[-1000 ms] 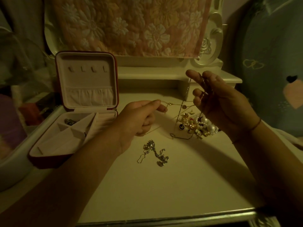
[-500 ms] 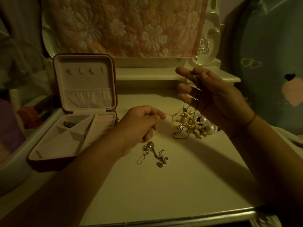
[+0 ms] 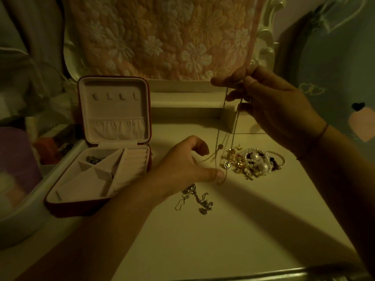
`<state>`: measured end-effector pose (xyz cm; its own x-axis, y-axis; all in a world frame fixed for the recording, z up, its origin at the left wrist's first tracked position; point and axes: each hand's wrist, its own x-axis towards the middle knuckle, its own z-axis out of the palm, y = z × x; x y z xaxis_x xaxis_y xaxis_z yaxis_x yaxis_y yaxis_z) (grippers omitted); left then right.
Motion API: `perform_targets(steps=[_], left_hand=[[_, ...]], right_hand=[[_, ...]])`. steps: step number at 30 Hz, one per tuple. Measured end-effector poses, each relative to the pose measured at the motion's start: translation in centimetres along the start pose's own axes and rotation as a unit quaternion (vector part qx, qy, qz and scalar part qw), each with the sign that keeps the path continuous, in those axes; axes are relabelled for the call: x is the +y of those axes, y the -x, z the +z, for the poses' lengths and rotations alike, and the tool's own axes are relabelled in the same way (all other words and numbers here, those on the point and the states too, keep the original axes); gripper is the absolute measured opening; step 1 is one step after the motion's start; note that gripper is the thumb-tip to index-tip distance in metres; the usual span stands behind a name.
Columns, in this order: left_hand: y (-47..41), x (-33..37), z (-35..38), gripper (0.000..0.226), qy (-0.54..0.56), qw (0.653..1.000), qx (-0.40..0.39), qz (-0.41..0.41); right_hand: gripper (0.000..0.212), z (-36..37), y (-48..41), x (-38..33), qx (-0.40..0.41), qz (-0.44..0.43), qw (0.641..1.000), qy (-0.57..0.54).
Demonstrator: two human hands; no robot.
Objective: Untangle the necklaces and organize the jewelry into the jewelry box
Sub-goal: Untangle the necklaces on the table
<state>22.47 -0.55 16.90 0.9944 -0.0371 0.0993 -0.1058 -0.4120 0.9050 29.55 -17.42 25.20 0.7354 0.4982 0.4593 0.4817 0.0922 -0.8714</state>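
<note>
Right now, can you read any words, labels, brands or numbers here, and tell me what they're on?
No readable text anywhere.
Round gold pendant: a mark on its face, too small to read.
Jewelry box: no label or brand shows.
Fabric at right: heart shapes only, no words.

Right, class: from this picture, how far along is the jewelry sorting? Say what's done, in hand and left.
Barely begun. Done: one dark piece lies in the box. In hand: the right hand holds up gold chains while the left hand pinches their lower end. Left: the pearl pile and the silver tangle on the table.
</note>
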Motion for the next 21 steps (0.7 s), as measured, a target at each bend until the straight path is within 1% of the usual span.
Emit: perform_targets(steps=[6, 12, 15, 18, 21], left_hand=[[0.0, 0.0, 0.3, 0.054, -0.005, 1.0, -0.015, -0.008], [0.0, 0.2, 0.5, 0.062, 0.001, 1.0, 0.004, 0.031], [-0.4, -0.1, 0.4, 0.063, -0.006, 0.998, 0.045, 0.048], [-0.5, -0.2, 0.6, 0.052, -0.024, 0.99, 0.094, 0.1], [-0.5, -0.3, 0.7, 0.048, -0.047, 0.98, 0.135, 0.135]], right_hand=[[0.024, 0.3, -0.1, -0.5, -0.018, -0.013, 0.999, -0.029], [0.021, 0.5, -0.5, -0.8, -0.027, -0.02, 0.998, -0.048], [0.021, 0.6, -0.6, -1.1, -0.025, -0.026, 0.998, -0.051], [0.021, 0.5, -0.7, -1.4, -0.025, -0.033, 0.998, -0.049], [0.021, 0.2, -0.9, -1.8, -0.023, -0.038, 0.998, -0.048]])
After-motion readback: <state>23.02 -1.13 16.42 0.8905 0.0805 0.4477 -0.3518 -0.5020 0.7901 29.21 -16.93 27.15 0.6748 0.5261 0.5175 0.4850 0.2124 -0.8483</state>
